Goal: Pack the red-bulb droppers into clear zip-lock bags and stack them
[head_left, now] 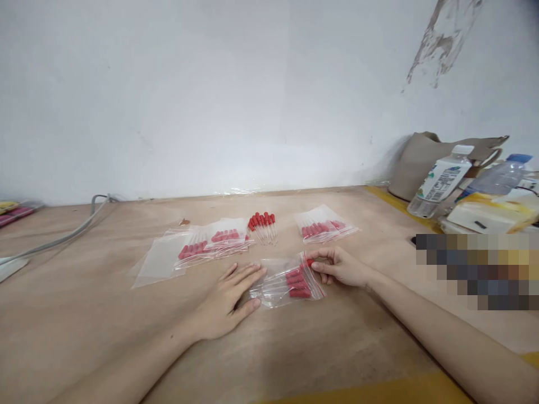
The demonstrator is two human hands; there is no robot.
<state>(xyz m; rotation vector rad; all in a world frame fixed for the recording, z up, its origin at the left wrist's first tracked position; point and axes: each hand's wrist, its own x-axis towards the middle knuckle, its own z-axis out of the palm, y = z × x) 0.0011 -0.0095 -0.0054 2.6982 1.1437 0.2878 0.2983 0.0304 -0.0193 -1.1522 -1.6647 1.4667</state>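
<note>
Plywood table (105, 325) lies bare nearest the body. Left hand (227, 300) rests flat and open on the clear bag (288, 280) of red-capped droppers; right hand (341, 266) pinches its seal edge. Beyond lie filled bags (213, 242), loose droppers (263, 226), another bag (324, 227); bottles (442, 182) crowd the far right.

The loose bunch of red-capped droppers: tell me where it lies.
In the head view, the loose droppers lie unbagged on the table at centre, between two filled bags, beyond both hands.
</note>
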